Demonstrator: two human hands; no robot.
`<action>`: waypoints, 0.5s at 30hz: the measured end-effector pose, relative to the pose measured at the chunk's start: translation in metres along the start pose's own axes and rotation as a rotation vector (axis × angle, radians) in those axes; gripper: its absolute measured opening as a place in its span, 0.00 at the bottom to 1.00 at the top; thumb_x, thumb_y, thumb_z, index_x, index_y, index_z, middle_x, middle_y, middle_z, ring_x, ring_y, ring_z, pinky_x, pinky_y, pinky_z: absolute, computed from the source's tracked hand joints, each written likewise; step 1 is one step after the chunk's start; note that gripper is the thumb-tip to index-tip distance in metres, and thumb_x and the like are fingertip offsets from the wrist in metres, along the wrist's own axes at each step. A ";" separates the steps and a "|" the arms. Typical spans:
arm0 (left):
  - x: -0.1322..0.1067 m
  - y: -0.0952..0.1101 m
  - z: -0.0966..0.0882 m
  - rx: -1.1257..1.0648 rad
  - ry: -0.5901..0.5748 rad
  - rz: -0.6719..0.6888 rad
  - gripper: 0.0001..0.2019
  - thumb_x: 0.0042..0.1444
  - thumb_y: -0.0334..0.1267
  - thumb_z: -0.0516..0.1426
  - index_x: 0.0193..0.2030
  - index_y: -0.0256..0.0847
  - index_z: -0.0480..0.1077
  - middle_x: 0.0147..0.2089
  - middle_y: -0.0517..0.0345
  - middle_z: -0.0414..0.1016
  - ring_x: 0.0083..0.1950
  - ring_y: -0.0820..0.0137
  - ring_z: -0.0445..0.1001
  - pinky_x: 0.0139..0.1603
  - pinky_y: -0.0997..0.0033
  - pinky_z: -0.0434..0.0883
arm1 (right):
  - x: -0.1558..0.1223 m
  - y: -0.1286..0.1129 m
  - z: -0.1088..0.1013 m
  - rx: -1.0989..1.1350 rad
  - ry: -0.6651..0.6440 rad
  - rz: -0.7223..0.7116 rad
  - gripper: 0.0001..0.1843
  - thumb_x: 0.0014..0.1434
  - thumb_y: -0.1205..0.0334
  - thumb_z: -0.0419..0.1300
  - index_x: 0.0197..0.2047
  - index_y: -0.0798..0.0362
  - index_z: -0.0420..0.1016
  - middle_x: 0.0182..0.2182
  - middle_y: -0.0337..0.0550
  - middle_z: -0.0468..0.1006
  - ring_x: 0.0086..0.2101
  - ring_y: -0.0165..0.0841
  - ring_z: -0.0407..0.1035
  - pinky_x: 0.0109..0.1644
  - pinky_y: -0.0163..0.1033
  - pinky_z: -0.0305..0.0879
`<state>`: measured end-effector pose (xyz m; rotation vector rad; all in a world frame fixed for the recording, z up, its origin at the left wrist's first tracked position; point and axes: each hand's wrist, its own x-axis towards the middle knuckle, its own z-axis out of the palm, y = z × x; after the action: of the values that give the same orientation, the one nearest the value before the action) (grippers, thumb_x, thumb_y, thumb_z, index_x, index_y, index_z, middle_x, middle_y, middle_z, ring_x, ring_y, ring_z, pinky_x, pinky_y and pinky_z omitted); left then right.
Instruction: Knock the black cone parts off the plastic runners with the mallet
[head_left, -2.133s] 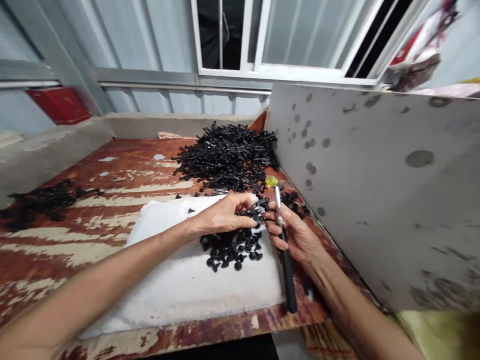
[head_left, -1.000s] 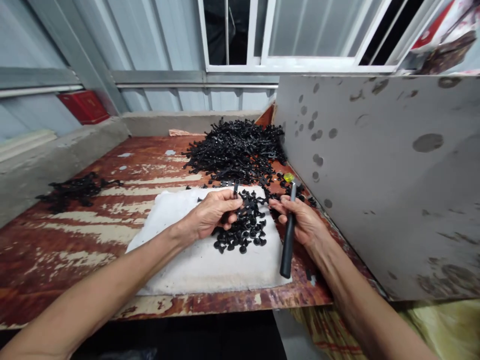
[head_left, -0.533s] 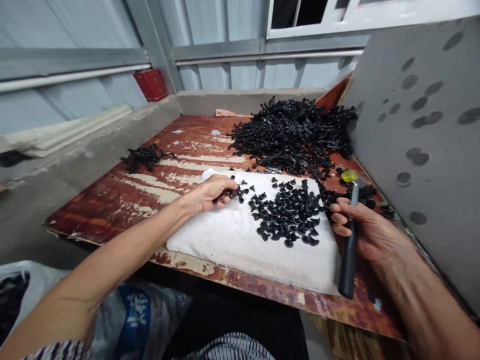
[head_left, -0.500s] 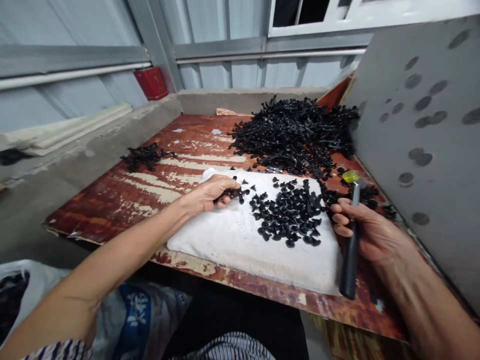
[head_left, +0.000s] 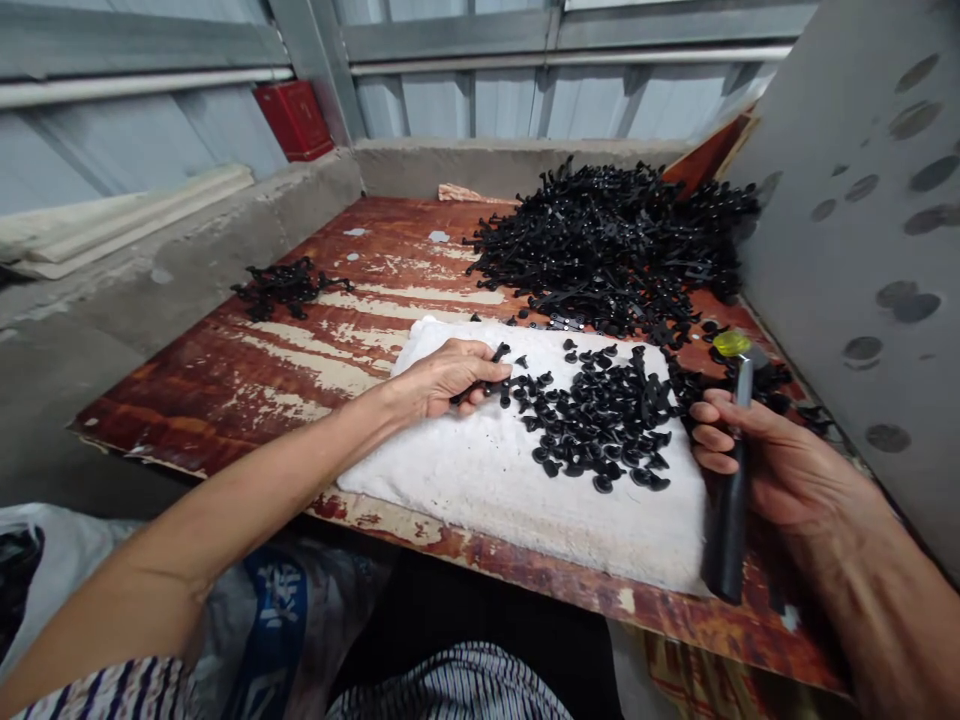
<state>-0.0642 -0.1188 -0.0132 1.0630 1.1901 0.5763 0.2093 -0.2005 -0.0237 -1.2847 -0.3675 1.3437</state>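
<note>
My left hand (head_left: pixel 442 378) rests on a white cloth pad (head_left: pixel 480 470), fingers closed round a small black plastic part that pokes out near my thumb. Just to its right lies a cluster of small black cap-shaped parts (head_left: pixel 600 415) on the pad. My right hand (head_left: pixel 765 460) is closed on a small hammer (head_left: pixel 731 480) with a black handle, a metal neck and a yellow head, held upright at the pad's right edge.
A big heap of black plastic parts (head_left: pixel 615 245) lies at the back of the worn red board (head_left: pixel 247 370). A smaller black pile (head_left: pixel 281 285) sits at the left. A grey spotted panel (head_left: pixel 862 220) walls the right side. A red box (head_left: pixel 292 120) stands on the concrete ledge.
The view has swung left and down. My left hand has drawn a black part leftward out of the cluster. My right hand keeps the hammer upright beside the pad.
</note>
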 end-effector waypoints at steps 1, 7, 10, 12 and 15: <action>0.000 0.000 0.000 -0.002 0.000 -0.004 0.13 0.53 0.30 0.62 0.23 0.39 0.62 0.19 0.60 0.66 0.13 0.83 0.56 0.11 0.82 0.47 | -0.001 0.000 0.000 -0.002 0.004 0.001 0.10 0.38 0.73 0.62 0.26 0.54 0.68 0.20 0.35 0.66 0.15 0.22 0.55 0.12 0.25 0.51; 0.000 0.000 0.001 0.013 0.002 -0.026 0.15 0.50 0.33 0.65 0.23 0.39 0.61 0.19 0.60 0.66 0.13 0.84 0.56 0.11 0.82 0.46 | -0.002 0.000 0.002 -0.021 0.007 -0.004 0.11 0.35 0.73 0.63 0.26 0.55 0.68 0.20 0.34 0.65 0.15 0.21 0.55 0.12 0.25 0.51; 0.001 0.000 0.002 0.021 0.016 -0.017 0.16 0.51 0.32 0.65 0.22 0.39 0.61 0.20 0.61 0.65 0.13 0.84 0.55 0.12 0.81 0.44 | -0.001 0.000 0.001 -0.031 0.003 -0.014 0.12 0.34 0.73 0.63 0.26 0.55 0.68 0.20 0.34 0.64 0.15 0.21 0.54 0.12 0.25 0.51; 0.001 0.000 0.002 0.033 0.024 -0.009 0.16 0.51 0.32 0.65 0.22 0.39 0.60 0.19 0.61 0.64 0.13 0.85 0.55 0.12 0.81 0.44 | 0.000 0.001 0.001 -0.035 -0.003 -0.015 0.12 0.34 0.73 0.64 0.25 0.54 0.68 0.21 0.34 0.63 0.15 0.21 0.54 0.12 0.25 0.50; 0.000 0.000 0.003 0.047 0.032 -0.004 0.17 0.51 0.32 0.64 0.22 0.39 0.59 0.19 0.61 0.64 0.13 0.85 0.54 0.12 0.81 0.43 | 0.000 0.000 0.001 -0.040 -0.002 -0.009 0.11 0.35 0.72 0.63 0.25 0.54 0.67 0.21 0.34 0.63 0.15 0.21 0.54 0.12 0.25 0.50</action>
<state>-0.0610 -0.1199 -0.0136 1.0942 1.2388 0.5671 0.2084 -0.2006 -0.0236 -1.3136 -0.4030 1.3366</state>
